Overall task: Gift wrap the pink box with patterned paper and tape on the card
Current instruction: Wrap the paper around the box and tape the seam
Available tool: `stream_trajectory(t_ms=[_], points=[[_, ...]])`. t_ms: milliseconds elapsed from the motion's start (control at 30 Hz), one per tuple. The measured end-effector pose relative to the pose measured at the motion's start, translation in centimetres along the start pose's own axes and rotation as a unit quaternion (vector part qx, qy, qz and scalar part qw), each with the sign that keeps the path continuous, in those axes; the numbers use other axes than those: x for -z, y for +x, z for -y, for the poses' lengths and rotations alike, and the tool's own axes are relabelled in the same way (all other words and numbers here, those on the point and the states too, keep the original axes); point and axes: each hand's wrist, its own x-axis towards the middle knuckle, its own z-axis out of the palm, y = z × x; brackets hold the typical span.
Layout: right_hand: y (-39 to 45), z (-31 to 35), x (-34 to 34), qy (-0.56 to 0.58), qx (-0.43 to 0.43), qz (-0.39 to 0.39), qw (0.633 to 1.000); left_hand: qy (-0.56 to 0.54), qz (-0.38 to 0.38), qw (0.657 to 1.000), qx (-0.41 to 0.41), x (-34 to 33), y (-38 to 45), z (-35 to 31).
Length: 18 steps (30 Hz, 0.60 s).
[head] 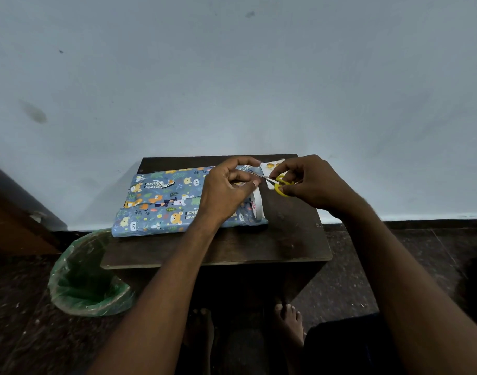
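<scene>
While the wrapped box (175, 201) is lying along the tabletop's (259, 244) far-left edge, the left hand (226, 185) is pinching a tape strip above it. The right hand (310, 182) is gripping yellow scissors (279, 184), blades at the strip. The card (272, 171) is sitting by the far-right corner.

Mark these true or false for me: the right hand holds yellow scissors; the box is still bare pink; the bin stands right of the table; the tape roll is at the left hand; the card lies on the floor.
1. The right hand holds the yellow scissors. True.
2. The box is bare pink. False: patterned paper covers it.
3. The bin stands right of the table. False: left of it.
4. The tape roll is at the left hand. True.
5. The card lies on the floor. False: on the table.
</scene>
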Motion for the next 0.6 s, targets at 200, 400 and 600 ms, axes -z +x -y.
stream_trajectory(t_ms=[200, 400, 600], points=[[0.0, 0.3, 0.0, -0.028, -0.003, 0.005, 1.000, -0.001, -0.003, 1.000, 0.006, 0.0, 0.0, 0.1], [-0.2, -0.1, 0.1, -0.022, -0.035, -0.019, 0.999, -0.027, -0.015, 0.999, 0.036, 0.1, 0.1, 0.4], [0.0, -1.0, -2.0, -0.140, -0.118, -0.059, 0.981, -0.092, -0.014, 0.994, 0.062, 0.2, -0.2, 0.1]])
